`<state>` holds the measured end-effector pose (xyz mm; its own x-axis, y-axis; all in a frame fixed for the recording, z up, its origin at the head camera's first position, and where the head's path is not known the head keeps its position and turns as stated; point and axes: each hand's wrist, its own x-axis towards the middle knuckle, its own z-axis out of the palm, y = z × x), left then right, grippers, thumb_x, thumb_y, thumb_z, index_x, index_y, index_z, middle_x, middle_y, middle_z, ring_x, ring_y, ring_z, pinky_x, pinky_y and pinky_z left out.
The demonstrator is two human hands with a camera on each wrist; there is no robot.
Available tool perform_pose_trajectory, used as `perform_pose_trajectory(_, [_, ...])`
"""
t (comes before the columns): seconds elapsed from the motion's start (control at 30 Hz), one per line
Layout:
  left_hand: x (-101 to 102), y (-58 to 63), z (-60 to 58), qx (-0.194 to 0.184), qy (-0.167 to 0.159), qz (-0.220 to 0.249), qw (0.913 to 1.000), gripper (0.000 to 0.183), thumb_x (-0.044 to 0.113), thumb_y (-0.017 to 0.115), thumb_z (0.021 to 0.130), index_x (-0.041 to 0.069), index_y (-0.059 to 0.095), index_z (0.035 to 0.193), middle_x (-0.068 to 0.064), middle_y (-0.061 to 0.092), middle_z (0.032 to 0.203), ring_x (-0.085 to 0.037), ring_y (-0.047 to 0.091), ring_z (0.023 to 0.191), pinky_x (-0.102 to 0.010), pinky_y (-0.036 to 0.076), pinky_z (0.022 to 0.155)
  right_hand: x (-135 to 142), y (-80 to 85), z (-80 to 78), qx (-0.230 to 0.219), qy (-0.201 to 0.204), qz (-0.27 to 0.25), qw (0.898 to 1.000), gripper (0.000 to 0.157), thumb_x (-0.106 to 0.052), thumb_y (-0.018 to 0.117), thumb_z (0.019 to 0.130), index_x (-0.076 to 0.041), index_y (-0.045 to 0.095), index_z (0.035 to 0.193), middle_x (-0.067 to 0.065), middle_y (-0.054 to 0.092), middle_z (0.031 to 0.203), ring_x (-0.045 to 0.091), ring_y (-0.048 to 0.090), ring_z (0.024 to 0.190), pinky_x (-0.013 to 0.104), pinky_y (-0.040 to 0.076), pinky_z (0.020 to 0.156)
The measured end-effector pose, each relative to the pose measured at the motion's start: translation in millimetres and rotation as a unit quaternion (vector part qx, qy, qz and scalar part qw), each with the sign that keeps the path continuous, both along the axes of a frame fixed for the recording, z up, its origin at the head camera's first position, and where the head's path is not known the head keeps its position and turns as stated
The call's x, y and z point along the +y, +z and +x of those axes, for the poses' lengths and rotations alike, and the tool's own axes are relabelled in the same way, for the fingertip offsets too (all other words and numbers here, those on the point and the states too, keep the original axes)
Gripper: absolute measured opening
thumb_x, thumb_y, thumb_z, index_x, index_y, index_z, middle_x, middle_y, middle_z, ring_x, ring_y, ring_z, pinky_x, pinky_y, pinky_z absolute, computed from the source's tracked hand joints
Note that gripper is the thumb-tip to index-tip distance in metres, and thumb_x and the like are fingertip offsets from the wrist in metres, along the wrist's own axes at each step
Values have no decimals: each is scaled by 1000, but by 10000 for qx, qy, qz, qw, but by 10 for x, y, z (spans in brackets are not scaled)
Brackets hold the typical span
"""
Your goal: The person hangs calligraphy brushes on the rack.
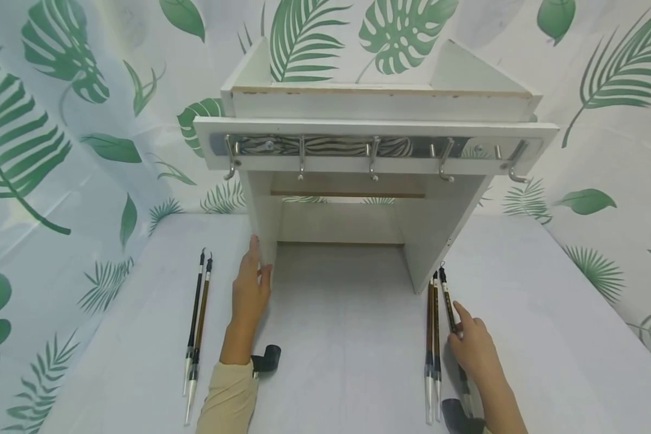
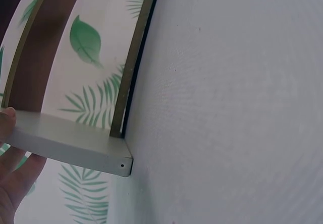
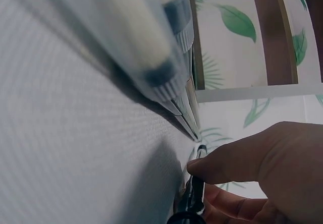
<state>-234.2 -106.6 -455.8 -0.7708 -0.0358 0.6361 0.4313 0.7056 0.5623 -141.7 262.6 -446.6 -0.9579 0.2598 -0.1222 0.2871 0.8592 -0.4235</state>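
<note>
A white wooden shelf rack [image 1: 336,105] with a row of metal hooks stands upright on the table. My left hand [image 1: 249,295] holds its left side panel [image 2: 70,141], thumb on the inner face and fingers along the outer face. Beside the right panel, my right hand [image 1: 474,343] pinches a dark calligraphy brush [image 1: 447,295] between thumb and fingers; the brush lies low along the tabletop, its capped end toward me. Just left of it lie two more brushes, a brown brush [image 1: 430,325] and a darker brush [image 1: 437,337], with clear caps over pale bristles.
On the left of the table [image 1: 347,361] lie a black brush [image 1: 196,307] and a brown brush [image 1: 202,319], both capped. Leaf-patterned cloth [image 1: 108,150] hangs behind and at both sides. A metal hook strip [image 1: 336,146] juts over the rack's open front.
</note>
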Motion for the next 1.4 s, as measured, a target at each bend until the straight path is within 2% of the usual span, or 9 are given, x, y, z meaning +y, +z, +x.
perform_pose_trajectory(0.2, [30,-11,-21,-199,-10,2,9998,65,7,54,91,7,19,145,-22,46,130,-35,53,113,-35,55,81,43,18,19,115,-85,-56,9999,62,-1,49,82,5,25,139,34,49,108,39,55,86,50,51,70])
perform_pose_trajectory(0.5, [65,-19,18,-351,-38,-40,9994,65,9,53,91,10,17,146,-22,45,131,-35,53,113,-36,55,82,109,74,111,735,-251,-219,9967,59,1,46,81,5,28,138,32,49,105,34,56,80,40,51,59])
perform_pose_trajectory(0.77, [53,18,42,-67,-17,-92,9999,67,7,55,90,12,18,146,-22,47,128,-36,58,103,-39,56,77,113,147,139,1608,-425,-326,9855,55,1,47,84,3,32,137,29,49,104,34,55,82,31,48,53])
perform_pose_trajectory(0.9, [24,27,40,142,-4,-118,9998,67,4,56,89,10,21,145,-22,48,127,-35,60,97,-39,57,75,138,272,149,2046,-379,-331,9776,59,4,49,84,-1,30,140,28,49,104,36,55,83,42,52,56])
perform_pose_trajectory(1.07, [-5,30,29,143,29,-150,9998,68,4,56,89,11,20,146,-23,48,126,-36,60,95,-41,57,74,193,592,165,2355,-266,-429,9706,67,4,49,85,-9,21,145,29,45,108,42,53,91,56,52,69])
perform_pose_trajectory(1.17, [-12,29,21,106,51,-134,9998,66,6,55,90,10,20,145,-23,48,126,-36,60,96,-41,56,75,220,792,179,2545,-173,-526,9655,70,3,50,86,-11,18,146,29,45,109,43,53,93,29,56,69])
perform_pose_trajectory(1.27, [-12,18,23,41,56,-89,9999,64,6,54,90,8,21,145,-24,48,126,-36,60,97,-41,56,76,243,917,202,2668,-141,-532,9622,74,3,53,85,-15,16,147,28,46,110,22,55,90,0,39,62])
perform_pose_trajectory(1.3, [-11,14,25,3,44,-72,10000,64,7,54,90,7,21,145,-24,48,126,-36,59,99,-40,56,77,250,948,214,2692,-142,-546,9614,75,3,53,85,-17,16,147,27,46,110,11,54,89,-5,31,59])
perform_pose_trajectory(1.4, [-7,0,30,-70,22,-59,10000,65,6,54,90,8,20,145,-24,47,128,-36,57,103,-40,56,78,270,1011,251,2769,-158,-629,9587,78,4,55,85,-19,14,147,25,48,109,-15,41,80,-9,31,59])
